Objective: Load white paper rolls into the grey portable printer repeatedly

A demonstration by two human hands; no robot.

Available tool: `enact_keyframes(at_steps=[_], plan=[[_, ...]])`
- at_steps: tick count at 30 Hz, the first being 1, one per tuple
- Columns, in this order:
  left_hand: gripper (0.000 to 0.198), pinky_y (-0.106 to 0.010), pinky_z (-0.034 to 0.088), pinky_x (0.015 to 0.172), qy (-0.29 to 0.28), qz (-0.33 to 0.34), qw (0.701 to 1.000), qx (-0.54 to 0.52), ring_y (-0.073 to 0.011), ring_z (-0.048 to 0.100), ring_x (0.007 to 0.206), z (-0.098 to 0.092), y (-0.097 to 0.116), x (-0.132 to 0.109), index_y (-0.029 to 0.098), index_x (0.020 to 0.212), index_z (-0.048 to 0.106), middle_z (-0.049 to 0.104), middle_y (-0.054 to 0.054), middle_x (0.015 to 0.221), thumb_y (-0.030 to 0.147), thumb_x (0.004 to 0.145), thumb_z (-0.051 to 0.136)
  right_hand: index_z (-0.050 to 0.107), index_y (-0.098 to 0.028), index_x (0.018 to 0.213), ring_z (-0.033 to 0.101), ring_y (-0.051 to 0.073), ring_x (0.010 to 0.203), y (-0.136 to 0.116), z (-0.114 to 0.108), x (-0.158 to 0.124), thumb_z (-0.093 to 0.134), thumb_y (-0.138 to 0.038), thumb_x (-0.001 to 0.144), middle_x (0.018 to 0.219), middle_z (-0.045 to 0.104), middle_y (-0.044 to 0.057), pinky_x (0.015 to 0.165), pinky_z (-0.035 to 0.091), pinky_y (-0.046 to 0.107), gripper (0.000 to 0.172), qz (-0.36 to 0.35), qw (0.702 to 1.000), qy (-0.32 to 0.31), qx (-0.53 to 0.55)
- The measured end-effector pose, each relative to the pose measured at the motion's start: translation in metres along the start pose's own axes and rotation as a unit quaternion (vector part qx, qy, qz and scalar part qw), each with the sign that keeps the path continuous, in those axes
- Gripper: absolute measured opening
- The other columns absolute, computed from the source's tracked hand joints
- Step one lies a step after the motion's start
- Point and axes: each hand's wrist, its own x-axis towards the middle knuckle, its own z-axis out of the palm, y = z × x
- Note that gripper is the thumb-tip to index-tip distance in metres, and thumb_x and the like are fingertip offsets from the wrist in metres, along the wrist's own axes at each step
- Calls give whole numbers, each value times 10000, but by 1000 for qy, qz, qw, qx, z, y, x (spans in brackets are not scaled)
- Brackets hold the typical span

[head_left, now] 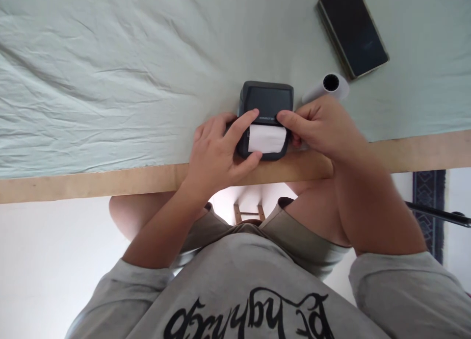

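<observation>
A small black device, looking like a portable receipt printer [269, 101], lies near the table's front edge. White paper [268, 139] shows in its near part, below a dark glossy panel with small lettering. My left hand [217, 155] wraps around its left side, index fingertip on the dark panel and thumb at the near edge by the paper. With my right hand [320, 125] I grip the right side, the thumb on the panel's lower right corner and the other fingers curled below. The fingers partly hide both sides of the printer.
Just beyond my right hand lies a white rounded object with a black round end [330, 82]. Farther right is a dark phone-like slab [353, 32] with a pale rim. A wrinkled pale green cloth [110, 84] covers the table, whose wooden edge [91, 183] runs before me.
</observation>
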Motion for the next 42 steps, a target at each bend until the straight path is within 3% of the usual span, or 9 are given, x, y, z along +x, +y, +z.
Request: enact_keyframes(at_steps=[4,14,20,25,33,42], plan=[[684,-553,454,1127,17,-6,1000,2,-401,591,1341,3,0,1,332,1582,495,645,-114,1475,629,971,565,515,-219,430,363,71,368,-8,-3,0,777,-455,932,393,507,-23,383,285,281,614,7,1000,-13,11],[667,-538,484,1089,26,-6,999,19,-381,625,1295,3,1,2,292,1575,531,675,-132,1410,593,980,548,506,-222,446,361,88,412,-11,-2,0,764,-401,944,406,495,-13,421,299,295,589,28,999,-18,26],[653,-528,478,1101,40,4,999,30,-391,612,1316,7,-1,2,279,1576,524,675,-123,1434,564,988,532,500,-208,492,464,89,472,-17,1,-6,717,-457,1003,467,534,1,480,339,282,608,71,997,-15,24],[670,-526,481,1082,37,-5,999,29,-396,612,1296,7,-1,1,309,1586,507,675,-119,1440,595,981,545,508,-210,575,546,104,520,-16,-1,-8,432,-432,1124,555,581,20,544,429,275,597,138,981,-25,131],[676,-533,473,1061,23,1,1000,19,-404,617,1290,4,-1,1,291,1591,513,659,-129,1433,594,987,541,546,-200,545,576,121,528,-19,-9,-3,519,-94,858,556,595,18,479,338,276,331,184,972,-49,136],[666,-520,463,1086,23,1,1000,10,-395,614,1302,4,0,0,301,1581,522,658,-118,1433,601,987,551,592,-194,596,564,118,579,-17,-18,-2,595,-46,835,604,630,6,523,373,260,281,159,976,-117,97]])
